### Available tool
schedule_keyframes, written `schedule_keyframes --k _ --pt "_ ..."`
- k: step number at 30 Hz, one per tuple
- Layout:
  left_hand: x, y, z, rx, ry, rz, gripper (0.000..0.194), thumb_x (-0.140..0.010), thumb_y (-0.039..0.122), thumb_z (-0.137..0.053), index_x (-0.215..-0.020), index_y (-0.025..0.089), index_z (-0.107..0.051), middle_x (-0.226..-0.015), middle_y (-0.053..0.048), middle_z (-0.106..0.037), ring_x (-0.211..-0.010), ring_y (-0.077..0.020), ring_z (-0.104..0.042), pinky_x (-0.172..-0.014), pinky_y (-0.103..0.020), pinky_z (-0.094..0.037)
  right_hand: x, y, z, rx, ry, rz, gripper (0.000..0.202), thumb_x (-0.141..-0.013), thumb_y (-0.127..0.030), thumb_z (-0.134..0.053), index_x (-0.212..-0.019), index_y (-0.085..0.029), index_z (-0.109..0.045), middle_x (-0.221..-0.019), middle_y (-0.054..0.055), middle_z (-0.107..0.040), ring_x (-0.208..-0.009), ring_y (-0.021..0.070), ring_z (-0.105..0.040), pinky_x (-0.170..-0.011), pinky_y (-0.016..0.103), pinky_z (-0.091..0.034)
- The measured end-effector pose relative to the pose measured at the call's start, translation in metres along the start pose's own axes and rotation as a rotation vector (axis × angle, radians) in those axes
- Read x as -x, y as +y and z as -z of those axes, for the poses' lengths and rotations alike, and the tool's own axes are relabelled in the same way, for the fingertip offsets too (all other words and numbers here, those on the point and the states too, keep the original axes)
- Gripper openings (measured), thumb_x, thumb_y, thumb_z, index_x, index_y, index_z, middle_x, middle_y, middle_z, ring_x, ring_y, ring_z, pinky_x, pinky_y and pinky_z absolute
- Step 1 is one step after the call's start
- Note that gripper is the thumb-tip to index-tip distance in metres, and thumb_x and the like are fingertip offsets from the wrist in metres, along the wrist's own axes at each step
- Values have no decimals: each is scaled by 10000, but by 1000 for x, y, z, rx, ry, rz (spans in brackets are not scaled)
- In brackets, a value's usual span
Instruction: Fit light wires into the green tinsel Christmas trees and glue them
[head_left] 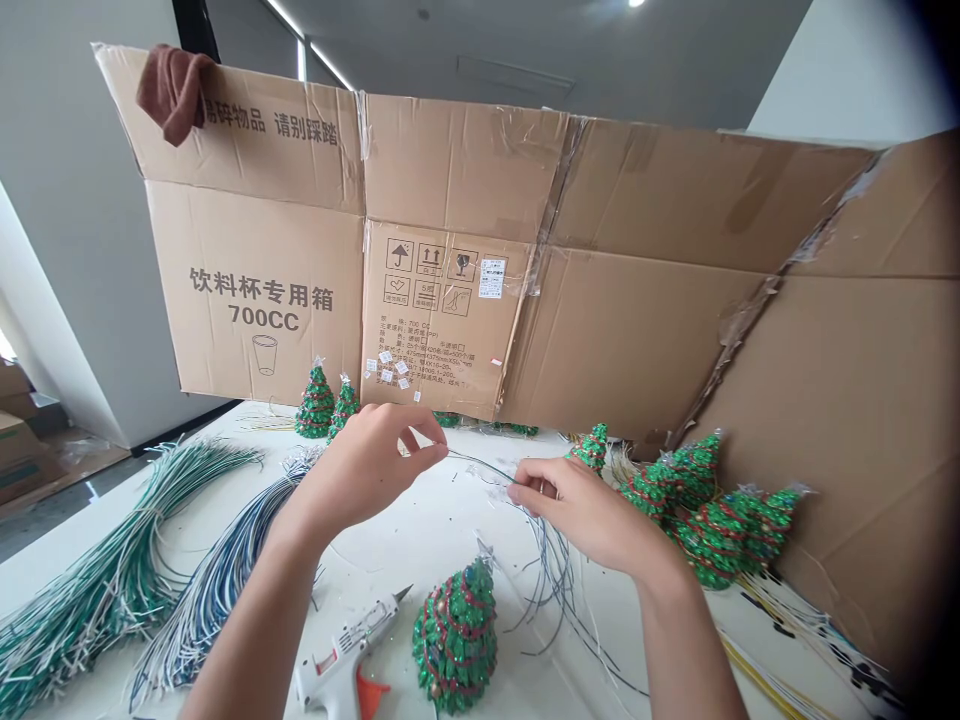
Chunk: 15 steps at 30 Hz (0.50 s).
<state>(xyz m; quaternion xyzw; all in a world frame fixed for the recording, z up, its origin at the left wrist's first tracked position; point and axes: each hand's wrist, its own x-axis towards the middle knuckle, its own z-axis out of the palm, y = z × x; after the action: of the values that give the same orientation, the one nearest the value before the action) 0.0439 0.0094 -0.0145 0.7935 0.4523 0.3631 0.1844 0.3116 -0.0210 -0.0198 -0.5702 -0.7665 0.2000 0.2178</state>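
A thin dark green wire (486, 464) stretches between my two hands above the white table. My left hand (379, 462) pinches one end between thumb and fingertips. Lower and to the right, my right hand (577, 500) closes its thumb and fingers on the other end. Blue and white wires (553, 570) hang or lie just below my right hand; whether it holds any of them I cannot tell. On the table below stands a small green tinsel Christmas tree (455, 635) with red garland. Beside it lies a white hot glue gun (349, 650) with an orange trigger.
Bundles of green-white wires (124, 570) and blue-white wires (225, 580) lie at left. More small trees stand at the back (315, 400) and lie heaped at right (712, 530). A cardboard wall (270, 240) with a brown cloth (171, 90) over it closes off the far side.
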Motion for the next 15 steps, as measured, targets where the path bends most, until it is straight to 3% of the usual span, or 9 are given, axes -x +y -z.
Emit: schedule_keyframes --k 3,6,10,13,15 --pt "-2 0 0 42 93 9 213 -984 425 -690 -904 264 -804 -947 -29 -825 -827 -225 -745 -725 -318 -531 -1 3 1 10 -31 -11 340 -1027 -374 -621 -720 -237 -574 -757 13 -612 -744 223 -534 -672 333 -336" --pt "-3 1 2 147 280 46 230 -972 459 -726 -953 247 -813 -898 -37 -818 -816 -215 -735 -717 -309 -538 -1 5 2 25 -30 -15 340 -1035 -358 -596 -721 -233 -566 -753 14 -619 -732 218 -538 -667 331 -335" --pt "-3 3 6 313 680 86 235 -925 443 -801 -1012 225 -811 -891 -43 -803 -767 -181 -699 -627 -271 -520 -3 10 3 67 -37 -27 332 -1043 -355 -580 -736 -227 -575 -770 16 -643 -753 216 -554 -693 325 -355" --pt "-4 4 11 461 1030 0 186 -885 368 -848 -974 210 -808 -859 -45 -792 -656 -142 -648 -553 -263 -474 -8 17 2 128 -87 -53 293 -1041 -311 -566 -765 -222 -608 -824 19 -683 -843 219 -601 -748 312 -386" --pt "-4 6 16 568 1191 -59 140 -877 307 -850 -942 197 -791 -824 -39 -780 -583 -116 -601 -528 -265 -450 -12 23 1 170 -135 -78 285 -1027 -272 -563 -752 -219 -613 -838 21 -700 -866 214 -615 -748 301 -392"
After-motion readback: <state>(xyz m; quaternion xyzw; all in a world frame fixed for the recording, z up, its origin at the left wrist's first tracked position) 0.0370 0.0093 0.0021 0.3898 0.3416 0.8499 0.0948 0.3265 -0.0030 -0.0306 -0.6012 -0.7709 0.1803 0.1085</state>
